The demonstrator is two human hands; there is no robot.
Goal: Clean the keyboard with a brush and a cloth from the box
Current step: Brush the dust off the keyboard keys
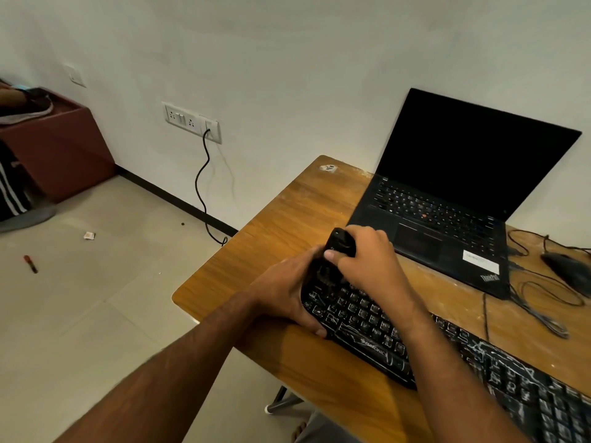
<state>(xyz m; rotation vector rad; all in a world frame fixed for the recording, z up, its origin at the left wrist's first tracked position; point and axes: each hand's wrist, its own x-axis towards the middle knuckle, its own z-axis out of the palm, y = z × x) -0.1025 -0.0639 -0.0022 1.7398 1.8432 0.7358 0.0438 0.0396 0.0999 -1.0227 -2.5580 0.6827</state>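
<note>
Fingers of right hand (367, 257) clutch rounded black brush (340, 243); left hand (287, 292) grips dusty keyboard (415, 343) end.

left hand (287, 292): wrapped round the left end of the keyboard (447, 353), thumb hooked over its near edge
right hand (367, 257): gripping a black brush (340, 243) at the keyboard's far-left corner, bristles hidden
keyboard: black, pretty grimy, whitish streaks all over the keys, sits diagonally on the wooden desk (271, 225)
laptop (447, 193): black, open, screen dark, just behind the hands
mouse (569, 270): black, right of the laptop, cable in loose loops beside it
wall socket (192, 121): a black cord plugged in, dangling down to the floor
floor: small red thing (30, 263) lying far left
</note>
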